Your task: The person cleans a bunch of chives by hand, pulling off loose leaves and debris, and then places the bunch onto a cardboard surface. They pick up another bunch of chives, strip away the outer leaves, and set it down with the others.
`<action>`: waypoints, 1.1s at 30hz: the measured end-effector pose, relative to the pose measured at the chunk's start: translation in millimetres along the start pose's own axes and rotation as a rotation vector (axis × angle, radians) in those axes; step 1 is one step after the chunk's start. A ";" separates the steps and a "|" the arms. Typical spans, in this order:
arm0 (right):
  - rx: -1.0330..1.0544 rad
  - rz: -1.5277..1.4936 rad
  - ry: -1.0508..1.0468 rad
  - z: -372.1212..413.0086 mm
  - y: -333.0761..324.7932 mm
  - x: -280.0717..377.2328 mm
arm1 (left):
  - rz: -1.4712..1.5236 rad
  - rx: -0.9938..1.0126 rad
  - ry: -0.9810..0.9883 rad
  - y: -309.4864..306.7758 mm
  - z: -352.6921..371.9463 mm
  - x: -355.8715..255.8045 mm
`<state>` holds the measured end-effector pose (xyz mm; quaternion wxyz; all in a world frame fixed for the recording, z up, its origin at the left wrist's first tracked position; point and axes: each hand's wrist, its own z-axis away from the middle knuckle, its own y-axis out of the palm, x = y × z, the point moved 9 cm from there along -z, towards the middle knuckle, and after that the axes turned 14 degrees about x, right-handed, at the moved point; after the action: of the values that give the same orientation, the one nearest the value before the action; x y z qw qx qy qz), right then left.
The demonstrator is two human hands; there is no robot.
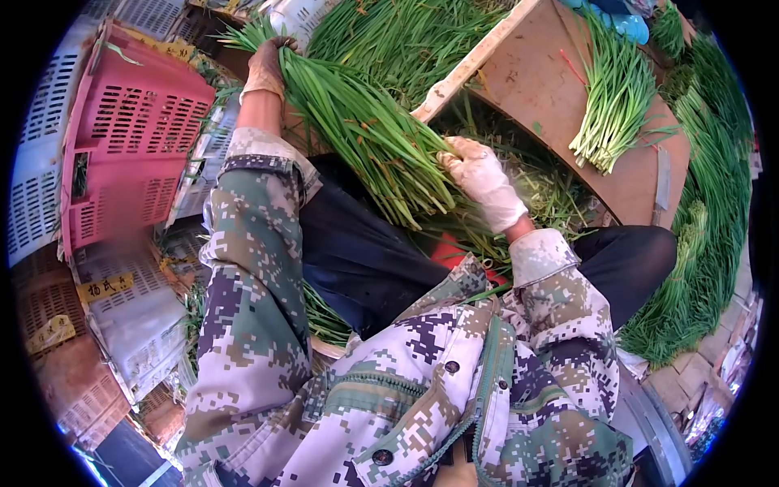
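A long bunch of garlic chives [357,122] stretches across my lap between my two hands. My left hand [266,66], in a soiled glove, is closed round its leafy end at the upper left. At the lower right end, my right hand [484,180] in a white glove pinches the stems. Brown, withered bits show among the green leaves. A neater bunch of chives [613,101] with pale stem ends lies on a brown board [523,89] to the right. Loose cut leaves and trimmings [552,191] lie below the board's edge.
A big heap of chives [398,40] lies ahead. More chives [706,211] are piled along the right side. Pink [134,122] and white [49,146] plastic crates stand at the left, close to my left arm. The board has a raised pale edge [479,57].
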<state>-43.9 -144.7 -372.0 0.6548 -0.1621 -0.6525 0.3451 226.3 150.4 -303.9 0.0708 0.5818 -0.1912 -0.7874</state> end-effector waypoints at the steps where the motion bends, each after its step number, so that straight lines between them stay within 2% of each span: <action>1: -0.035 0.124 -0.045 3.5 3.1 -9.3 | -0.018 -0.034 -0.008 -2.1 2.3 0.4; 2: -0.073 0.248 -0.091 7.2 -0.8 -2.0 | -0.037 -0.065 -0.014 -5.3 3.8 0.0; 3: -0.068 0.125 0.051 16.8 -6.6 -18.7 | -0.038 -0.065 -0.017 -5.1 4.8 -0.2; 6: 0.026 -0.275 0.306 54.5 -12.6 -75.5 | -0.064 -0.107 0.001 -6.5 0.4 -5.3; 8: -0.129 -0.139 0.100 70.3 -17.8 -107.8 | -0.037 -0.090 0.010 -10.5 0.7 -4.7; 10: -0.138 -0.056 0.028 74.4 -23.9 -106.4 | -0.058 -0.071 -0.016 -11.3 -3.6 -5.0; 12: 0.176 -0.957 0.460 75.2 15.1 -141.5 | -0.060 -0.047 0.031 -16.0 -9.8 -7.1; 13: 0.174 -0.960 0.457 75.3 17.0 -135.6 | -0.080 -0.049 0.020 -19.7 -13.0 -6.6; 16: 0.115 -0.710 0.197 62.3 15.3 -75.1 | 0.014 -0.022 -0.010 -22.9 -16.7 0.2; 18: 0.215 -0.796 0.186 55.7 35.2 -67.7 | 0.031 0.005 -0.007 -19.6 -13.7 2.6; 20: 0.274 -1.064 0.150 50.6 61.1 -64.5 | 0.050 0.031 -0.005 -18.0 -12.6 2.1; 21: 0.259 -1.325 0.211 52.7 67.4 -51.3 | 0.095 0.074 -0.039 -13.9 -13.3 4.6; 25: 0.158 -1.310 0.134 32.1 70.9 -35.2 | 0.263 0.178 -0.030 25.9 9.9 -4.8; 26: 0.152 -1.312 0.114 31.7 60.7 -28.4 | 0.252 0.187 -0.017 43.4 27.2 -14.6; 28: -0.036 -1.610 0.054 43.3 17.0 -15.7 | 0.297 0.254 0.051 79.9 62.4 -36.1; 29: -0.091 -1.546 0.043 50.5 -6.3 -16.6 | 0.346 0.315 0.131 87.6 68.7 -52.0; 33: -0.178 -1.421 -0.063 64.5 -64.9 -19.7 | 0.396 0.540 0.229 139.5 91.2 -81.6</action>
<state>-88.9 -219.1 -337.4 0.6863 0.2592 -0.6446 -0.2150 150.3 69.7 -155.1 0.0867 0.6155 -0.4924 -0.6093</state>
